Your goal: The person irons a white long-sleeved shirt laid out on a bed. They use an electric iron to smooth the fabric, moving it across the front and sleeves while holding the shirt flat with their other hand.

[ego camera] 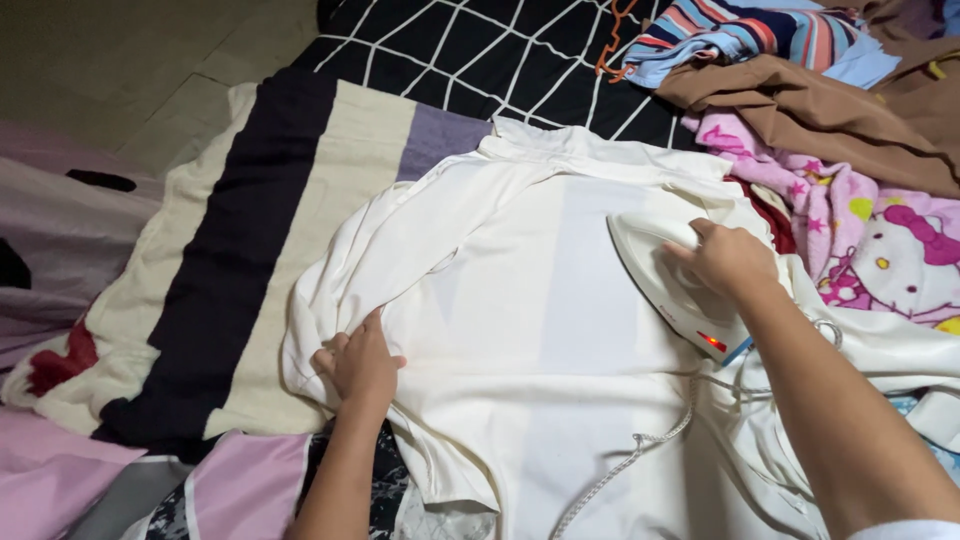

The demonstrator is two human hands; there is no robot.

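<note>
From the head camera, both arms reach out from the bottom edge of the view. The right hand is wrapped around the handle of a white iron, fingers curled tight over the top. The arm comes in straight from the lower right corner. The left hand lies flat with its fingers spread a little, pressing down on the left side of a white shirt. It holds nothing; it just pins the cloth.

The shirt is cream white and spread out with its collar pointing away from the person. Its left side is bunched into soft folds near the left hand, while the middle looks smooth. The iron sits on the right side of the shirt, near the shoulder, with its pointed nose aimed toward the collar. A small red light glows at its back end (close to the wrist). A white cord runs from the iron down across the shirt.

The shirt lies on a striped blanket with cream, black and purple bands. At the far right is a pile of clothes: brown, striped, and a pink cartoon print. A tiled floor shows at the top left corner.
</note>
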